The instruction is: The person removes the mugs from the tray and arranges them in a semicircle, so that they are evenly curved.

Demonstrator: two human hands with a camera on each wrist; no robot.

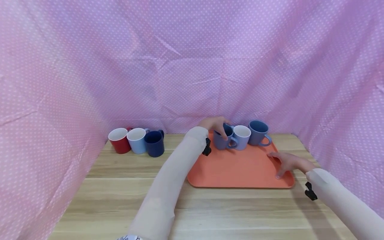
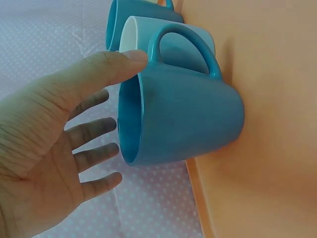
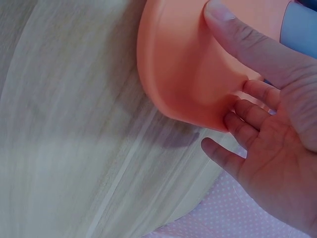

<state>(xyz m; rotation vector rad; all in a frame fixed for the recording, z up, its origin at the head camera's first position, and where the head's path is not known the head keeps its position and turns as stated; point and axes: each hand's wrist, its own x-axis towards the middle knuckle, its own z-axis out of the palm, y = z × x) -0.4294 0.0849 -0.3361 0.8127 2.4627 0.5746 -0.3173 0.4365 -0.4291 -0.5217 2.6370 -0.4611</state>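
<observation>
At the tray's back left stands a blue-grey mug [image 1: 221,142], upright with its handle to the right. My left hand [image 1: 216,125] is over its rim. In the left wrist view the thumb [image 2: 132,56] lies at the rim by the handle, and the other fingers are spread beside the mug's mouth, not wrapped round it. A pale lavender mug [image 1: 241,137] and another blue-grey mug [image 1: 258,133] stand to its right. My right hand [image 1: 289,162] hovers over or touches the right side of the orange tray [image 1: 234,173], fingers loosely extended, holding nothing.
On the wooden table [image 1: 126,186], left of the tray, stand a red mug [image 1: 120,144], a light blue mug [image 1: 137,143] and a navy mug [image 1: 155,146] in a row. A pink dotted cloth [image 1: 192,83] hangs behind the table and along both sides.
</observation>
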